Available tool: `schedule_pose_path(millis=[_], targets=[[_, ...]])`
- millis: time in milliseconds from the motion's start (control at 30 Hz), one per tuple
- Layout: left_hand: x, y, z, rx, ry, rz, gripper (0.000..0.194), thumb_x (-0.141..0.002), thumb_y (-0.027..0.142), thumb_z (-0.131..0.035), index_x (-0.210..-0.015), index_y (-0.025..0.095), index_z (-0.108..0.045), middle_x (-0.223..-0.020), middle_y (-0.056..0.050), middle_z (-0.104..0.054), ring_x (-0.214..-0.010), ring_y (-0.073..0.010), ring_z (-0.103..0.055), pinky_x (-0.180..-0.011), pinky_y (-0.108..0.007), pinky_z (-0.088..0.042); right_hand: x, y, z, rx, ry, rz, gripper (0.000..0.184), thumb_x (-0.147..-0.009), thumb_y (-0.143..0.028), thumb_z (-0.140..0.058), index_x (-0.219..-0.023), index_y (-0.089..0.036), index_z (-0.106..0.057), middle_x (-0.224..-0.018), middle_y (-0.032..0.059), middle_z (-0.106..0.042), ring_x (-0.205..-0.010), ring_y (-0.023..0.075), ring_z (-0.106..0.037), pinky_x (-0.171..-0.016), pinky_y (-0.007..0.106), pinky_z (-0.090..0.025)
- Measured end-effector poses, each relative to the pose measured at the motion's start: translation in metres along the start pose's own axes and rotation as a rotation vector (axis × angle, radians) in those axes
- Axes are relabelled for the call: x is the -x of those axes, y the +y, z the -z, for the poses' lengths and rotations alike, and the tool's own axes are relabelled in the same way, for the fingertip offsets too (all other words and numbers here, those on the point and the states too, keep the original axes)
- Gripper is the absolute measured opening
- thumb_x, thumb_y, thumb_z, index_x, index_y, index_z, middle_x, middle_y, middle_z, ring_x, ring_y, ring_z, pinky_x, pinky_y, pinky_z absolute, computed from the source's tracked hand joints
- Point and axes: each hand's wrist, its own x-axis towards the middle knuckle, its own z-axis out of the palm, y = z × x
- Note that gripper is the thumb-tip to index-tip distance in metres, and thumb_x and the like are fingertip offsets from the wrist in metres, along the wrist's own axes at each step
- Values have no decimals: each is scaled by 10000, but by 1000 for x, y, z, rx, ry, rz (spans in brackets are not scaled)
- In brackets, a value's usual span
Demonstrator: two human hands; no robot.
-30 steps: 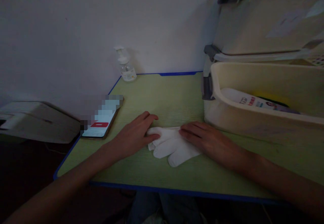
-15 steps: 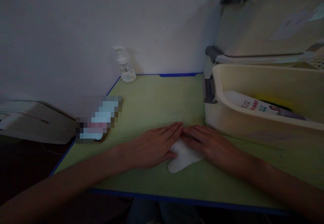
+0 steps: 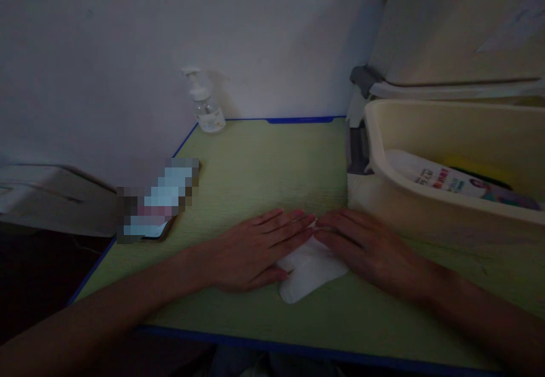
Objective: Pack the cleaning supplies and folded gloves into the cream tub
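A white glove (image 3: pixel 309 275) lies folded on the green table (image 3: pixel 264 167), near its front edge. My left hand (image 3: pixel 259 249) rests flat on the glove's left part, fingers stretched out and together. My right hand (image 3: pixel 368 249) lies flat on the glove's right part, fingers also extended. The fingertips of both hands nearly meet above the glove. Only the glove's lower middle shows between the hands.
A phone (image 3: pixel 155 209) lies at the table's left edge. A pump bottle (image 3: pixel 204 104) stands at the back by the white wall. A cream plastic bin (image 3: pixel 430 206) holding a packet sits at the right, with another container stacked above it.
My left hand slid right over the glove, folding its fingers under, and now lies flat on it. The right hand stayed pressed on the glove. The view shifted slightly.
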Motion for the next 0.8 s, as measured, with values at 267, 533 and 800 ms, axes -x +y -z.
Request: schedule_pose_path(millis=[267, 533, 800], targets=[[-3, 1, 5, 46, -56, -22, 514, -952, 319, -344, -1439, 199, -232, -1538, -46, -178, -1412, -169, -174, -1158, -342, -155, 2, -10, 7, -199, 15, 134, 247, -912, -165, -422, -756, -162, -614, -742, 37, -637, -719, 142, -554, -667, 291, -479], [-3, -2, 6, 52, -82, -53, 529, -959, 327, -293, -1448, 150, -197, -1543, -63, -147, -1425, -160, -94, -1170, -345, -97, -3, -22, 5, -125, 4, 105, 301, -930, -138, -372, -757, -150, -617, -713, 15, -628, -673, 150, -528, -599, 287, -434], [5, 3, 19, 40, 158, -101, 544, -911, 346, -354, -1390, 96, -288, -1494, -166, -280, -1403, -247, -202, -1130, -426, -217, -2, -23, -1, -254, -81, 37, 289, -911, -114, -372, -798, -127, -637, -766, 55, -640, -725, 169, -553, -665, 288, -469]])
